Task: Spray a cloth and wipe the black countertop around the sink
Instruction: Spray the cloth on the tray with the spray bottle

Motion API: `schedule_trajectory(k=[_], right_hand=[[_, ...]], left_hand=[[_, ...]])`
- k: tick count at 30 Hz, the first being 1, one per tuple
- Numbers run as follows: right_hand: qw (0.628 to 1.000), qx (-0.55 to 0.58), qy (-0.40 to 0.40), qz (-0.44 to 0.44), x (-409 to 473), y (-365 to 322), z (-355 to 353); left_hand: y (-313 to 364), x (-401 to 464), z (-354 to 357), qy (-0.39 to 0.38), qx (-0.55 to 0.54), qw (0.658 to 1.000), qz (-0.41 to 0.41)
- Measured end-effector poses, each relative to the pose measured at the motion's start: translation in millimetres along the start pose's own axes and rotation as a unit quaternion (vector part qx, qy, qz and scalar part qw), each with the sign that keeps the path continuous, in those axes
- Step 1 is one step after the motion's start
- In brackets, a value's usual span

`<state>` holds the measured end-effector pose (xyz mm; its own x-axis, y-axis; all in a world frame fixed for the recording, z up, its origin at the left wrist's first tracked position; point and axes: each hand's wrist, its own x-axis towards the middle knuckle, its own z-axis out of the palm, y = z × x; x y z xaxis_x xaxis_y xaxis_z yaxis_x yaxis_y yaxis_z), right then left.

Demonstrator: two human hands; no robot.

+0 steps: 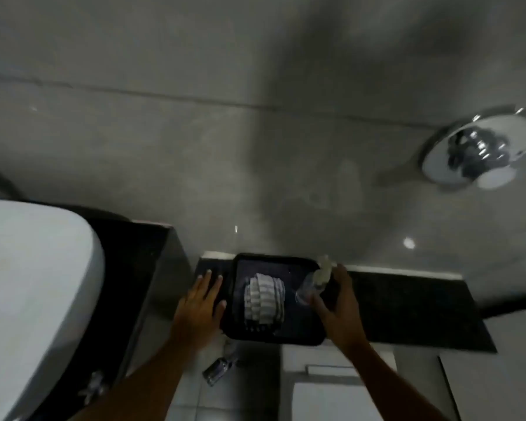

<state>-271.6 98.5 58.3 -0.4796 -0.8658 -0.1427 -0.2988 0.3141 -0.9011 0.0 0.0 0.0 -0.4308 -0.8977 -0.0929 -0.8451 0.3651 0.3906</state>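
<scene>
Gripping a clear spray bottle over the black tray, the right hand should aim its nozzle down at the folded white cloth. The left hand lies flat and empty, steadying the tray's edge; short bursts should suit

two bare forearms, no sleeves, left hand, right hand (no rings visible)

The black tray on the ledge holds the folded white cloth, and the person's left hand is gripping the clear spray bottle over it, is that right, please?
Not quite: the head view shows the right hand gripping the clear spray bottle, while the left hand rests open against the tray's left edge. The rest stands: the black tray sits on the ledge and holds the folded white cloth.
</scene>
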Motion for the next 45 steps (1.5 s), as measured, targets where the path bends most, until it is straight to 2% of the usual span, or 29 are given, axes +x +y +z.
schedule_trajectory(k=[4, 7, 10, 12, 15, 18, 25, 38, 42, 45], right_hand=[[0.995, 0.063, -0.009, -0.083, 45.4, 2.4, 19.3], [0.991, 0.030, -0.006, -0.130, 52.0, 13.3, 26.1], [0.991, 0.016, 0.010, -0.135, 57.2, 8.3, 19.3], [0.991, 0.018, -0.057, -0.118, 51.2, 4.2, 18.7], [0.980, -0.039, -0.194, -0.034, 40.3, 3.9, 26.8], [0.961, -0.118, -0.252, 0.004, 36.3, 9.5, 37.9], [0.958, -0.151, -0.237, 0.049, 39.8, 8.8, 46.6], [0.967, -0.157, -0.202, -0.002, 36.5, 15.7, 52.9], [0.962, -0.168, -0.216, -0.003, 33.8, 14.1, 51.8], [0.982, -0.135, -0.119, -0.063, 36.4, 7.6, 46.5]], left_hand=[[-31.0, 29.2, 40.3, 0.003, -0.012, 1.000, 0.001], [-38.1, 31.4, 63.0, 0.027, 0.003, 0.999, 0.020], [-40.6, 33.7, 69.3, 0.026, 0.014, 1.000, 0.008], [-40.2, 32.1, 69.2, 0.025, 0.016, 1.000, -0.004], [-38.7, 31.2, 66.4, 0.026, 0.010, 1.000, -0.003], [-37.7, 31.8, 65.0, 0.029, 0.008, 1.000, -0.003], [-38.0, 31.9, 67.3, 0.031, 0.010, 0.999, -0.003], [-39.8, 31.9, 68.9, 0.036, 0.021, 0.999, 0.000], [-40.1, 31.9, 69.7, 0.035, 0.024, 0.999, -0.001], [-40.9, 32.0, 70.8, 0.033, 0.024, 0.999, -0.003]])
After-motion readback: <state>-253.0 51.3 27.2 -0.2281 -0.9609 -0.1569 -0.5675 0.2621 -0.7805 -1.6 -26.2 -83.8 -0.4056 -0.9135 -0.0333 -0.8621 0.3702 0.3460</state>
